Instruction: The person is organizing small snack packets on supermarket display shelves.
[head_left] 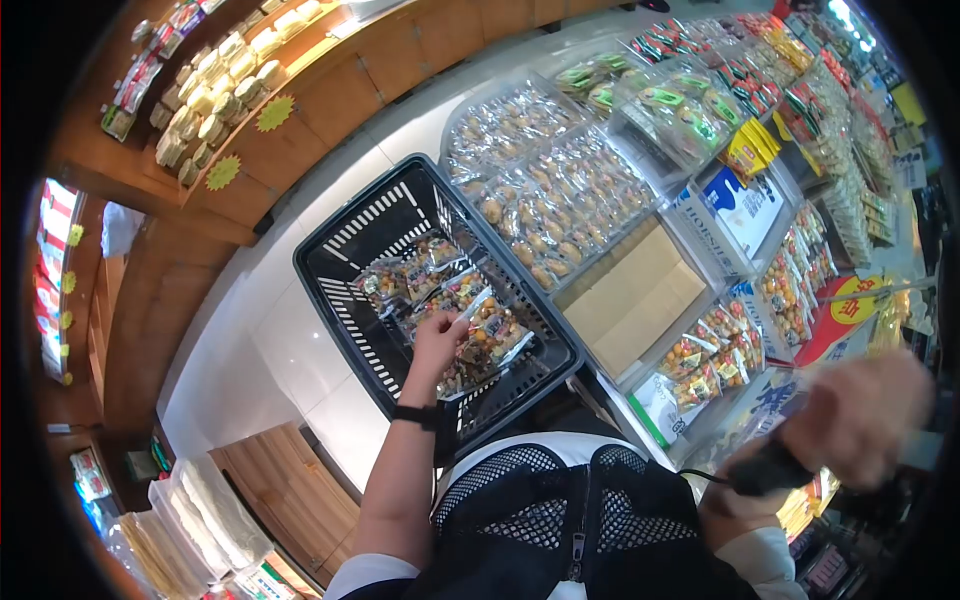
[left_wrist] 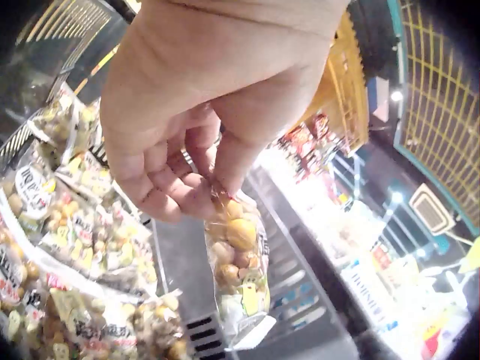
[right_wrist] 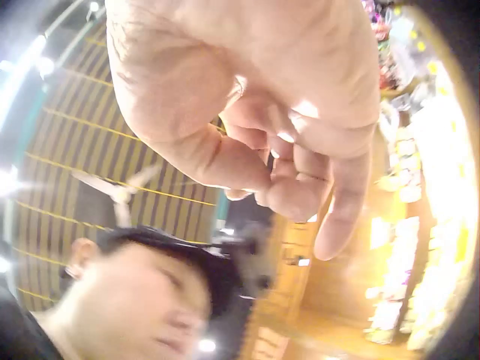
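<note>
My left hand (head_left: pixel 435 345) is over a black shopping basket (head_left: pixel 548 345) in the head view. Between its thumb and fingertips it pinches the top of a clear snack pouch (left_wrist: pixel 240 262), which hangs down and shows round yellow-brown pieces. Several similar pouches (left_wrist: pixel 82 232) lie heaped in the basket below and beside it. My right hand (head_left: pixel 870 410) is raised at the far right of the head view, blurred, in front of the display. In the right wrist view, its fingers (right_wrist: pixel 345 210) hang loosely curled and nothing is held.
Right of the basket stands a display bin with many clear packs (head_left: pixel 560 210), a cardboard-lined compartment (head_left: pixel 640 300) and colourful snack bags (head_left: pixel 720 345). Wooden shelves (head_left: pixel 340 90) with stacked round packages (head_left: pixel 210 100) line the left, across a tiled floor (head_left: pixel 240 350).
</note>
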